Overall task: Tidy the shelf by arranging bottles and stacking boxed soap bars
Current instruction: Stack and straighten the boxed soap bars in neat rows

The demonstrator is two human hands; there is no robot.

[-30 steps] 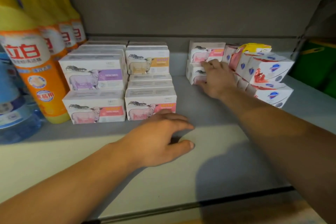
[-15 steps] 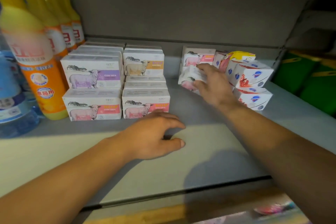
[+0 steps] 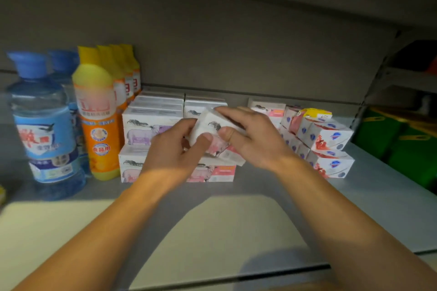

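Note:
A white soap box with a pink sheep picture [image 3: 214,132] is held tilted in the air in front of the stacked sheep soap boxes [image 3: 151,130]. My right hand [image 3: 250,137] grips it from the right, thumb on its front face. My left hand [image 3: 175,146] holds its left end, thumb on the front. One more sheep box [image 3: 269,107] stands at the back, right of the stacks. Blue-logo soap boxes [image 3: 328,146] lie piled unevenly further right. Orange bottles with yellow caps [image 3: 99,125] and blue bottles [image 3: 45,130] stand in rows at the left.
The grey shelf board [image 3: 378,208] has bare room in front of the boxes. Its front edge [image 3: 236,276] runs across the bottom. The grey back panel [image 3: 236,54] closes the rear. Green packages [image 3: 399,146] sit on the neighbouring shelf to the right.
My right hand lifted a sheep soap box from the right-hand group and carried it left. My left hand rose off the shelf board and took hold of the same box.

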